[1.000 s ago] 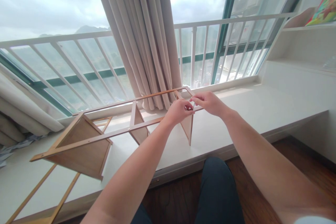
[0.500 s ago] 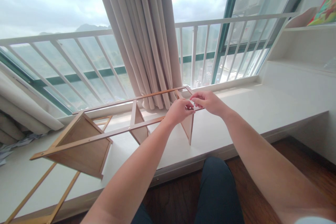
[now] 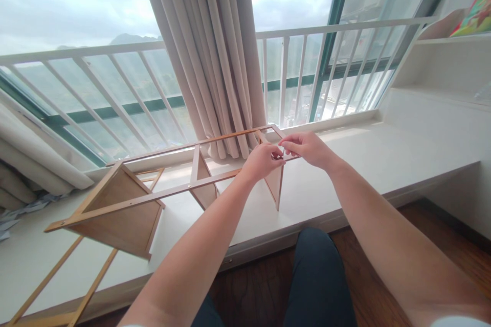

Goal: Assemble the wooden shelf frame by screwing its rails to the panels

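A wooden shelf frame (image 3: 164, 194) with several slanting boards lies on its side along the white window ledge. My left hand (image 3: 264, 161) is closed around the right end of its front rail, fingers curled at the corner. Just right of it, my right hand (image 3: 303, 148) pinches a thin metal rod that looks like a hex key (image 3: 283, 153). The rod stands upright over the rail's end, between both sets of fingertips. Its lower tip, and whether it sits in a screw, is hidden by my left fingers.
A beige curtain (image 3: 215, 61) hangs behind the frame, before a white railing (image 3: 284, 76) and windows. Another wooden frame (image 3: 46, 286) stands at lower left. The white ledge (image 3: 383, 158) runs right to a shelf unit (image 3: 441, 66). My knee (image 3: 320, 271) is below its edge.
My right hand and its fingers have shifted very slightly at the metal rod. My left hand and the shelf frame stay in place.
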`<state>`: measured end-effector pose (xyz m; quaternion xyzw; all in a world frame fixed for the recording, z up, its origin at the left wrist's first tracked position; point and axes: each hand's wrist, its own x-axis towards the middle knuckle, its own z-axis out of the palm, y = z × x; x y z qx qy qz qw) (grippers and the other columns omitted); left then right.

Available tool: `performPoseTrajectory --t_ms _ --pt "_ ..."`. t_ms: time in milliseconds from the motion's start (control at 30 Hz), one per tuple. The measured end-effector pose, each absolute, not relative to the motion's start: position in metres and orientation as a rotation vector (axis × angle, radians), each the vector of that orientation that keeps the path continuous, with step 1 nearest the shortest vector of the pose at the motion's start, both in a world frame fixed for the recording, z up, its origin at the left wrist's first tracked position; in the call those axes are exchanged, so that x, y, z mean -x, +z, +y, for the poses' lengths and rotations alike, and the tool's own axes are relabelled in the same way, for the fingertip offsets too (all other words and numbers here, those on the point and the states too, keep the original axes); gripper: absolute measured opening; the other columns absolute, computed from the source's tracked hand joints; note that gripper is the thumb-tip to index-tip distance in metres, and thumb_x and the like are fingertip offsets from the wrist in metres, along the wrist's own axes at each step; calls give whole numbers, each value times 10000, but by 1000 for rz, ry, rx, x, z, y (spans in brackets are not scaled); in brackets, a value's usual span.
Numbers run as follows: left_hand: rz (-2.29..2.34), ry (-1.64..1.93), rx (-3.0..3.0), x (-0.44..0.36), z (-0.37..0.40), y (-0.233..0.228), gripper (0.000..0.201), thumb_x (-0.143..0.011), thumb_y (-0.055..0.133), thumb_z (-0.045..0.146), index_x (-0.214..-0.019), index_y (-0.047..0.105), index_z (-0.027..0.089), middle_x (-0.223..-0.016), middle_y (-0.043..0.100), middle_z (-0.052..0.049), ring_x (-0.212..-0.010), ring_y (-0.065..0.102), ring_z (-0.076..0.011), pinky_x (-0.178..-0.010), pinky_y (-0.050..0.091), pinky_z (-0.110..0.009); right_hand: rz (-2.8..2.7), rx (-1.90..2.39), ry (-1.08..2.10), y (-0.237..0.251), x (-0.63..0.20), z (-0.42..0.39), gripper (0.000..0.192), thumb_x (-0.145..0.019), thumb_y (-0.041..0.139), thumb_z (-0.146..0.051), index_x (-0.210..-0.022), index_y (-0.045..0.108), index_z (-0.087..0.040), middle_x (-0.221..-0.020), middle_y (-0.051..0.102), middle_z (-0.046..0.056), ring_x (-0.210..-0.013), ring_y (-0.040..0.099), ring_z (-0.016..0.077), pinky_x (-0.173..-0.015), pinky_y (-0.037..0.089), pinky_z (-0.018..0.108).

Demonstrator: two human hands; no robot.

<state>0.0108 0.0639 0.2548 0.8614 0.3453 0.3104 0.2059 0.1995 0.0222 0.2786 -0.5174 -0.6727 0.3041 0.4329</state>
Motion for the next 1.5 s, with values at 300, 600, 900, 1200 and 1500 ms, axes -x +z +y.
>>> performPoseTrajectory --t_ms 300,600,900,1200,1500 --pt "971 846 -2402 -10 63 256 109 -772 779 286 -857 776 219 -856 671 -11 -777 619 -153 -777 494 -316 -1678 1375 603 279 -197 21 372 -834 682 -546 -775 758 -187 -671 661 30 -593 530 141 -564 431 304" --pt "979 846 -2412 -10 64 255 135 -774 773 306 -877 781 219 -873 688 -15 -787 627 -158 -798 507 -322 -1696 1386 458 281 -196 18 256 -828 676 -409 -850 796 -184 -668 588 -3 -668 492 140 -662 370 316" --pt "985 836 -2409 -11 63 256 127 -772 773 300 -870 776 219 -880 685 -13 -789 627 -155 -794 502 -318 -1689 1375 540 281 -192 19 194 -817 645 -316 -881 775 -187 -629 507 -30 -621 446 118 -630 350 303" --pt "974 844 -2389 -11 62 256 113 -771 778 292 -854 779 214 -862 679 -12 -774 619 -149 -766 496 -310 -1618 1269 895 283 -200 19 272 -822 613 -323 -961 779 -158 -703 643 24 -586 508 111 -571 418 277" --pt "978 854 -2399 -11 63 254 119 -782 775 313 -856 777 219 -869 682 -16 -786 624 -157 -756 497 -317 -1598 1208 1025 281 -204 19 245 -816 618 -276 -962 787 -174 -755 671 41 -613 521 110 -566 407 267"
